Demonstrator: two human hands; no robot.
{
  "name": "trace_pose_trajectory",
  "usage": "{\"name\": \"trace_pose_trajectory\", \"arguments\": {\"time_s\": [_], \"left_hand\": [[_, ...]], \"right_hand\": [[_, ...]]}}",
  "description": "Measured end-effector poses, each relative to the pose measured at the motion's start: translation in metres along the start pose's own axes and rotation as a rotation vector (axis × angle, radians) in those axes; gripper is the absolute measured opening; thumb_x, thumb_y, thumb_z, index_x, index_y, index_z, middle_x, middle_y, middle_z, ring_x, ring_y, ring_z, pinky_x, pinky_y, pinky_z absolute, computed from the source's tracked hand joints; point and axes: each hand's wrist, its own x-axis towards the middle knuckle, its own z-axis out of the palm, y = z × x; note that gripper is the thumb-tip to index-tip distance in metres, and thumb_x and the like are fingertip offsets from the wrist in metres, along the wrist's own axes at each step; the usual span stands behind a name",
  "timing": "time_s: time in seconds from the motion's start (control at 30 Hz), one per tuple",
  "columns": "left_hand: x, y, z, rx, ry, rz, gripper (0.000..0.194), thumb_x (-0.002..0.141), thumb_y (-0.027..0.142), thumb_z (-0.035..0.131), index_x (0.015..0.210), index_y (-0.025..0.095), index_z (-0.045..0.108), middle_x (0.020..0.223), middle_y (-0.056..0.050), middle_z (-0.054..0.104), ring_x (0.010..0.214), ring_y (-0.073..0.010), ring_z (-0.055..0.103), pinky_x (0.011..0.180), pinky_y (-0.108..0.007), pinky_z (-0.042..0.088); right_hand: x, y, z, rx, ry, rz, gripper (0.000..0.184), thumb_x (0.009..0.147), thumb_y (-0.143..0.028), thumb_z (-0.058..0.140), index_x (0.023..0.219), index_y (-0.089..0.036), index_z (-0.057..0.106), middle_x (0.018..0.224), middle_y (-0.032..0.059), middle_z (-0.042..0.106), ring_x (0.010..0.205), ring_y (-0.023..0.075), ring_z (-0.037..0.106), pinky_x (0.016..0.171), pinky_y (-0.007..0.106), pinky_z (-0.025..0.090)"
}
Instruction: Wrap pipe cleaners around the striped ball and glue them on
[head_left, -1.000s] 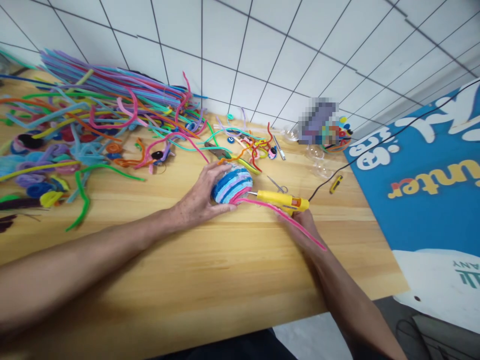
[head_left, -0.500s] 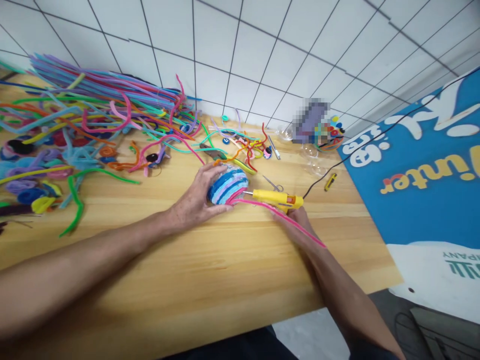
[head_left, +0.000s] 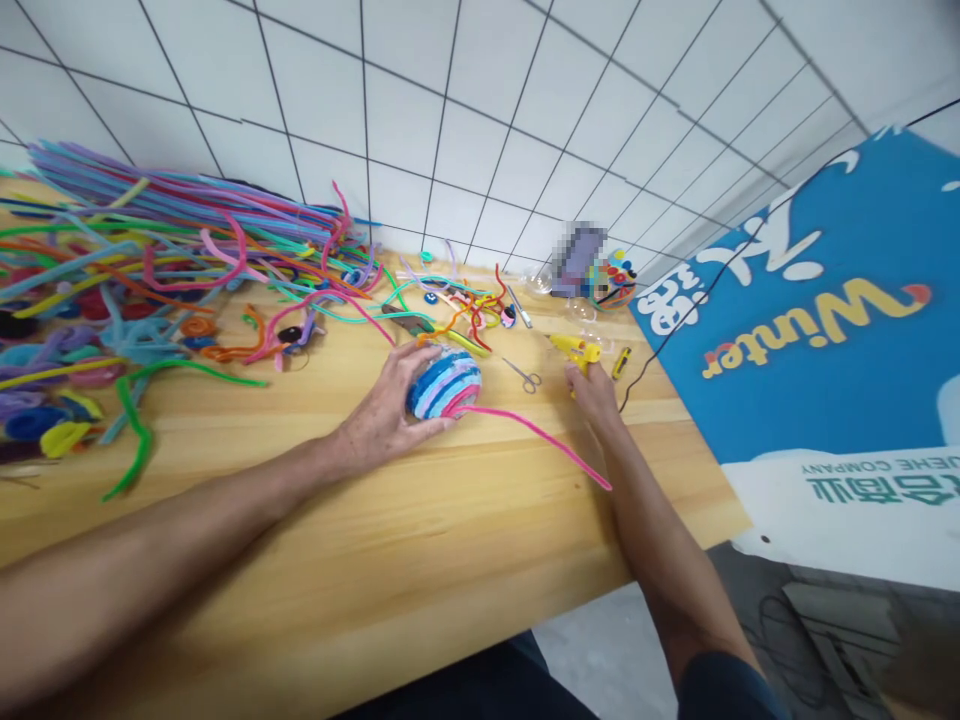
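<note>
The yellow glue gun [head_left: 577, 348] has moved, we note in the head view, from the striped ball [head_left: 448, 383] to beyond the scissors [head_left: 525, 377]; the right hand [head_left: 595, 392] is wrapped around its handle, presumably keeping the nozzle off the pink strip [head_left: 541, 430] trailing from the ball. We find the left hand [head_left: 381, 408] curled about the ball, likely steadying it over the surface [head_left: 420, 560].

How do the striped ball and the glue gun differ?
Shape: the striped ball is rounded; the glue gun has a narrow nozzle. Colour: the striped ball has blue, lilac and pink bands; the glue gun is mostly yellow. Place: the striped ball is in the left grip, the glue gun in the right grip. Both are held.
</note>
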Motion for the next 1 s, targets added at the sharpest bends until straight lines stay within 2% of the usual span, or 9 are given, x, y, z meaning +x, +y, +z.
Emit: {"name": "trace_pose_trajectory", "arguments": {"time_s": [0.1, 0.23, 0.3, 0.37, 0.47, 0.57, 0.67, 0.77, 1.0], "left_hand": [[0.001, 0.001, 0.002, -0.019, -0.010, 0.007, 0.091, 0.102, 0.049, 0.090, 0.175, 0.027, 0.040, 0.167, -0.021, 0.058, 0.165, -0.0436, 0.055, 0.134, -0.070, 0.055], [0.003, 0.003, 0.003, -0.037, -0.007, -0.003, 0.087, 0.102, 0.044, 0.088, 0.173, 0.025, 0.041, 0.167, -0.022, 0.059, 0.163, -0.0424, 0.058, 0.134, -0.069, 0.055], [0.005, 0.004, 0.003, -0.063, -0.028, -0.011, 0.087, 0.101, 0.045, 0.089, 0.172, 0.024, 0.042, 0.167, -0.022, 0.060, 0.161, -0.0416, 0.060, 0.134, -0.068, 0.055], [0.007, 0.004, 0.003, -0.076, -0.031, -0.030, 0.089, 0.101, 0.046, 0.089, 0.172, 0.023, 0.042, 0.168, -0.023, 0.059, 0.162, -0.0418, 0.059, 0.135, -0.068, 0.054], [0.008, 0.003, 0.003, -0.081, -0.018, -0.047, 0.089, 0.101, 0.047, 0.089, 0.172, 0.024, 0.042, 0.169, -0.023, 0.058, 0.163, -0.0419, 0.058, 0.136, -0.067, 0.054], [0.008, 0.002, 0.002, -0.076, -0.032, -0.056, 0.090, 0.100, 0.050, 0.090, 0.172, 0.025, 0.041, 0.169, -0.022, 0.058, 0.163, -0.0420, 0.057, 0.136, -0.068, 0.053], [0.009, -0.001, 0.002, -0.088, -0.037, -0.051, 0.090, 0.099, 0.049, 0.090, 0.171, 0.025, 0.042, 0.169, -0.022, 0.058, 0.164, -0.0422, 0.057, 0.136, -0.069, 0.052], [0.009, -0.002, 0.003, -0.098, -0.022, -0.040, 0.091, 0.098, 0.048, 0.091, 0.172, 0.026, 0.042, 0.169, -0.022, 0.059, 0.163, -0.0425, 0.058, 0.136, -0.069, 0.053], [0.009, 0.002, 0.005, -0.118, 0.024, -0.008, 0.091, 0.099, 0.044, 0.092, 0.173, 0.028, 0.042, 0.167, -0.020, 0.061, 0.162, -0.0407, 0.059, 0.135, -0.065, 0.055]], "right_hand": [[0.002, 0.001, 0.002, -0.122, 0.050, 0.090, 0.047, 0.090, -0.067, 0.067, 0.106, -0.024, 0.074, 0.102, 0.0191, 0.084, 0.109, 0.0421, 0.076, 0.100, 0.053, 0.059], [-0.005, -0.008, -0.014, -0.239, 0.106, 0.091, 0.056, 0.087, -0.058, 0.078, 0.125, -0.017, 0.075, 0.127, 0.0264, 0.082, 0.127, 0.0446, 0.073, 0.115, 0.058, 0.056], [-0.014, -0.017, -0.022, -0.285, 0.209, -0.053, 0.072, 0.084, -0.057, 0.084, 0.140, -0.014, 0.071, 0.137, 0.0268, 0.077, 0.128, 0.0432, 0.071, 0.121, 0.063, 0.053], [-0.028, -0.030, -0.021, -0.198, 0.214, -0.334, 0.076, 0.087, -0.057, 0.086, 0.148, -0.016, 0.069, 0.136, 0.0228, 0.077, 0.119, 0.0388, 0.072, 0.117, 0.061, 0.058], [-0.057, -0.061, -0.002, 0.032, -0.075, -0.646, 0.061, 0.095, -0.058, 0.088, 0.145, -0.027, 0.074, 0.120, 0.0108, 0.081, 0.103, 0.0314, 0.075, 0.101, 0.053, 0.065], [-0.081, -0.093, 0.023, 0.173, -0.249, -0.741, 0.047, 0.099, -0.055, 0.088, 0.139, -0.033, 0.078, 0.113, 0.0056, 0.083, 0.099, 0.0277, 0.075, 0.096, 0.047, 0.065], [-0.091, -0.114, 0.041, 0.256, -0.267, -0.729, 0.033, 0.097, -0.053, 0.092, 0.122, -0.034, 0.084, 0.106, 0.0042, 0.084, 0.095, 0.0268, 0.074, 0.091, 0.046, 0.065], [-0.092, -0.120, 0.051, 0.275, -0.217, -0.704, 0.014, 0.099, -0.046, 0.089, 0.101, -0.033, 0.084, 0.098, 0.0033, 0.083, 0.095, 0.0261, 0.075, 0.091, 0.045, 0.064], [-0.098, -0.114, 0.058, 0.333, -0.167, -0.625, 0.013, 0.100, -0.036, 0.083, 0.090, -0.030, 0.077, 0.093, 0.0010, 0.081, 0.088, 0.0220, 0.075, 0.082, 0.038, 0.061]]}}
